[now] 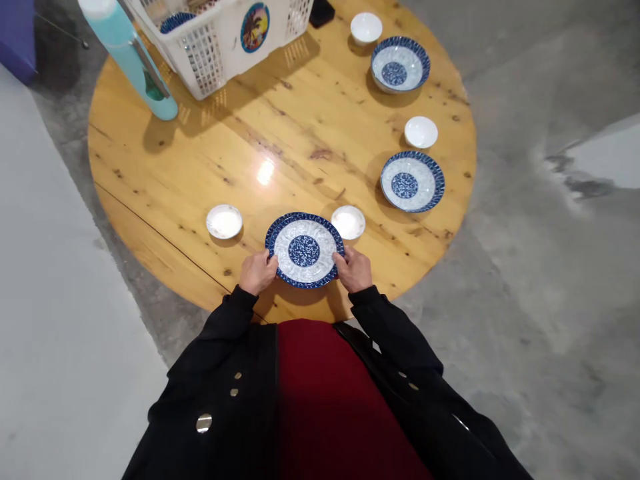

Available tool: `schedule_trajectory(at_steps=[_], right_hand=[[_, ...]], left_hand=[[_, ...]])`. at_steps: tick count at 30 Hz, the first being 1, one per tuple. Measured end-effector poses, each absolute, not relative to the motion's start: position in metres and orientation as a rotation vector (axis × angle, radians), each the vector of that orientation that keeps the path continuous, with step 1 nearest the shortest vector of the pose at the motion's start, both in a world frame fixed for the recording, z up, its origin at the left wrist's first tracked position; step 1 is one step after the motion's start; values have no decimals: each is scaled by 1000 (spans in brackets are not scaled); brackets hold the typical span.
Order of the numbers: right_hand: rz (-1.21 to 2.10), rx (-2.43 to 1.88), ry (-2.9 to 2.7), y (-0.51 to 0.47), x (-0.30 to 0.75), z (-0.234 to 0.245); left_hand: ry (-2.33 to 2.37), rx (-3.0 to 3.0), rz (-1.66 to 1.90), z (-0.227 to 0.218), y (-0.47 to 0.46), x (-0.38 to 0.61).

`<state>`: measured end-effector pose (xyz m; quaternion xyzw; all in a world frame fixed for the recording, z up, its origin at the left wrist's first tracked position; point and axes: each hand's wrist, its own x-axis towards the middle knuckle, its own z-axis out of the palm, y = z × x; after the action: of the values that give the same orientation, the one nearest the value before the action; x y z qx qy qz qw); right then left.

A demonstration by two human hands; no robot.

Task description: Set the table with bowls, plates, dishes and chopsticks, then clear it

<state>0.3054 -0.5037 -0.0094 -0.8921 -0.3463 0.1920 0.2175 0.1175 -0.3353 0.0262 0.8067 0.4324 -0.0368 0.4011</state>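
Observation:
Both hands grip a blue-and-white patterned plate (304, 251) by opposite sides of its rim, over the near part of the round table. My left hand (258, 271) is closed on the left rim, thumb on top. On the right rim my right hand (354, 269) is closed the same way; the fingers beneath are hidden. A small white bowl (225, 222) stands to the left of the plate. Just behind its right edge is another small white dish (349, 223), partly covered by the plate.
Along the table's (240, 153) right side stand two blue-rimmed bowls, one nearer (413, 181) and one farther (400, 65), each beside a small white bowl (421, 132). A white plastic basket (225, 47), a turquoise bottle (135, 63) and a dark flat object (321, 12) are at the back.

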Motion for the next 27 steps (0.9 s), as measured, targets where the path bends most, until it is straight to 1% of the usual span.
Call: schedule_trajectory(at_steps=[3, 9, 16, 23, 27], right_hand=[[571, -2515, -1002, -500, 308, -15], [565, -2601, -1062, -492, 308, -21], [678, -2751, -1112, -477, 302, -14], [847, -2781, -1080, -462, 307, 1], [870, -2613, -946, -462, 312, -7]], left_hand=[[1104, 2098, -196, 28, -329, 122], [1171, 2217, -295, 23, -320, 124], [1197, 2317, -388, 24, -311, 126], [1178, 2400, -267, 18, -297, 125], [1231, 2299, -60, 5, -293, 128]])
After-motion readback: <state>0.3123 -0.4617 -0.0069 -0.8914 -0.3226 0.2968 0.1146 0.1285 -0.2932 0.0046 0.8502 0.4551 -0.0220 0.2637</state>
